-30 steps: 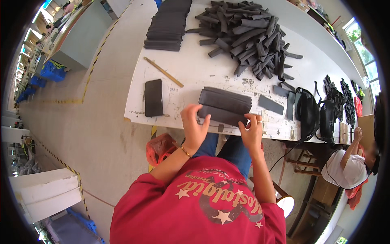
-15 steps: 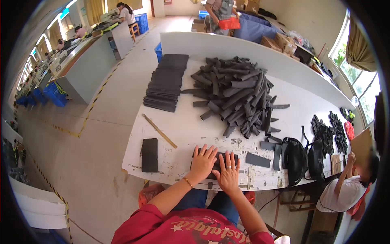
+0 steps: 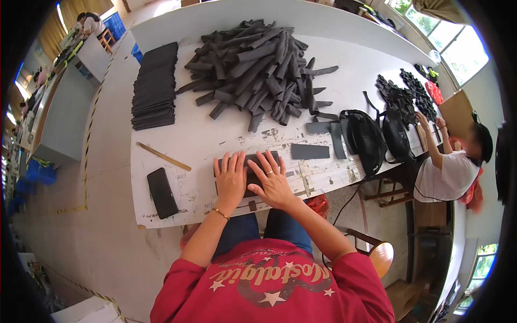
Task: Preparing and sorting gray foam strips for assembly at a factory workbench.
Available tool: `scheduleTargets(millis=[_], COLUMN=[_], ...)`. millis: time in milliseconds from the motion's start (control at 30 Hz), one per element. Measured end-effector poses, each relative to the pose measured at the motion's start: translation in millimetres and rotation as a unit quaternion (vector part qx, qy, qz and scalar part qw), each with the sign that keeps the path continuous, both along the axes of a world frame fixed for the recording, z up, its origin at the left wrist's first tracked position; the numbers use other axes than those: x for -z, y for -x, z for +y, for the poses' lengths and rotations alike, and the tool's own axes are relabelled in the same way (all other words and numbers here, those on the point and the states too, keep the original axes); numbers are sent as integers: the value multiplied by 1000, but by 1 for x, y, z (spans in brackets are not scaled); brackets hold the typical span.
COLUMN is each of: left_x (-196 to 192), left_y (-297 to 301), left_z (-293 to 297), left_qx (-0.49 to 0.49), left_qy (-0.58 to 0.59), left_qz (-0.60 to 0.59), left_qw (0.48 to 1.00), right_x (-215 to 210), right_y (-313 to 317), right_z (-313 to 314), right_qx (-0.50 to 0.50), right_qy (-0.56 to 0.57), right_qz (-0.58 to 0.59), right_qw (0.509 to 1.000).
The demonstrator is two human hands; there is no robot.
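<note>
Dark flat piece lying at near edge of white table, pressed under left hand and right hand, fingers spread flat, gripping nothing. Just right, grey strip; well left, black slab and wooden stick. Beyond, heap of dark strips.

A red star-printed shirt, a paint-flecked white table, black strips and a black pad.

Both hands lie flat, side by side, on a dark flat foam piece at the near edge of the white counter: left hand, right hand, fingers spread. A black phone and wooden ruler lie to the left; a heap of dark strips sits beyond.
</note>
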State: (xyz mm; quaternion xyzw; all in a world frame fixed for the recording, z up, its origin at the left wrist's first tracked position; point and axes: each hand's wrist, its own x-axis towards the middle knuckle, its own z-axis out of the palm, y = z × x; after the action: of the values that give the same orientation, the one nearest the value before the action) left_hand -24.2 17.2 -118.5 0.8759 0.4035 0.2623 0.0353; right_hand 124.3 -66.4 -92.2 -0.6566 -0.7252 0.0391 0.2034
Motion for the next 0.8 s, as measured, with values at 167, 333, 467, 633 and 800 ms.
scheduleTargets(millis=[167,333,467,633,800], left_x=[-21,-49,-80,-115,-102], left_y=[4,3,-3,-38,-97], left_z=[-14,-15,-15,-3,2], left_qx=[6,7,20,70,72], left_qy=[21,25,41,234,584], left_qz=[13,24,-59,-266,-484], left_qw=[1000,999,997,933,647], right_x=[-27,-7,15,34,-46], right_y=[-49,-156,-190,-221,-150], right_z=[-3,47,91,94,13], right_qx=[109,347,446,419,121], right_qy=[-150,-145,-204,-200,-320], right_qz=[149,220,135,172,50], right_qw=[971,900,861,869,938])
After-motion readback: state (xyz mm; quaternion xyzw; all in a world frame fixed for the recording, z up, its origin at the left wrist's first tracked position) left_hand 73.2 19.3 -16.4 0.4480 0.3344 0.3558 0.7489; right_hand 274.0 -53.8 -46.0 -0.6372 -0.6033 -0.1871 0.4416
